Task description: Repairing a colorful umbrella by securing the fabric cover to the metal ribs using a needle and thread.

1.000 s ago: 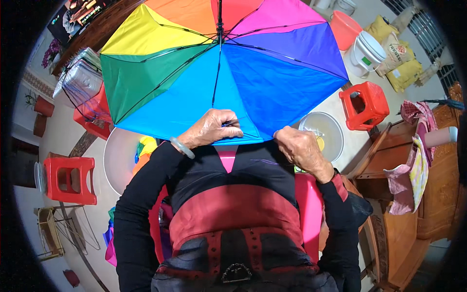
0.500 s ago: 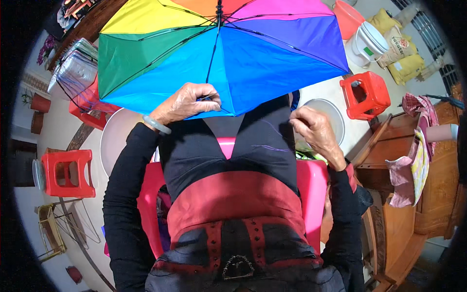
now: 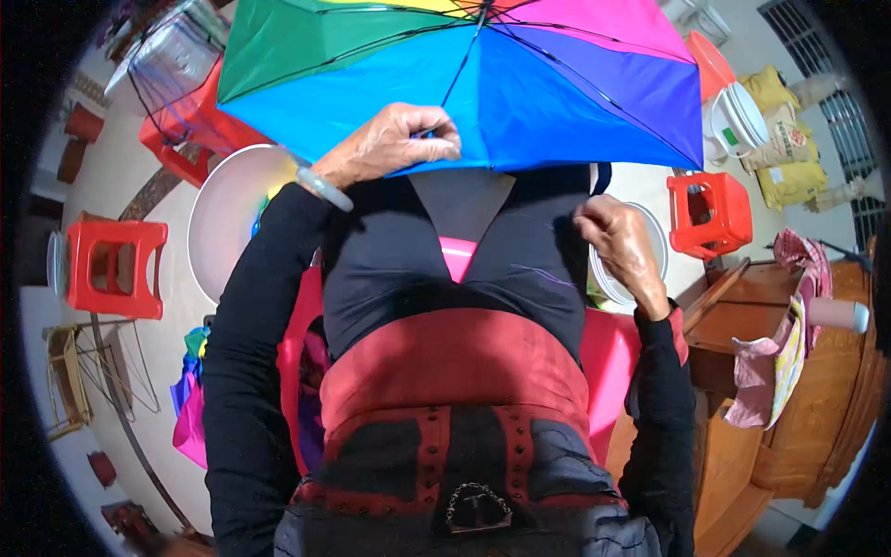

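Note:
An open rainbow umbrella (image 3: pixel 483 84) with green, blue, purple and pink panels spreads out in front of me above my lap. My left hand (image 3: pixel 390 144) is closed on the near rim of its blue panel; a pale bangle sits on that wrist. My right hand (image 3: pixel 620 246) rests on my right thigh, off the umbrella, its fingers curled and holding nothing. I sit on a pink plastic chair (image 3: pixel 608 362).
Red plastic stools stand at the left (image 3: pixel 111 265) and right (image 3: pixel 710 213). A large white basin (image 3: pixel 227 213) lies on the floor to my left, a white bowl (image 3: pixel 654 246) to my right. A wooden cabinet (image 3: pixel 780 408) with cloths stands at the right; sacks (image 3: pixel 789 139) beyond.
The umbrella has moved up and away from my lap. My right hand has let go of its rim and dropped onto my right thigh; my left hand still holds the rim.

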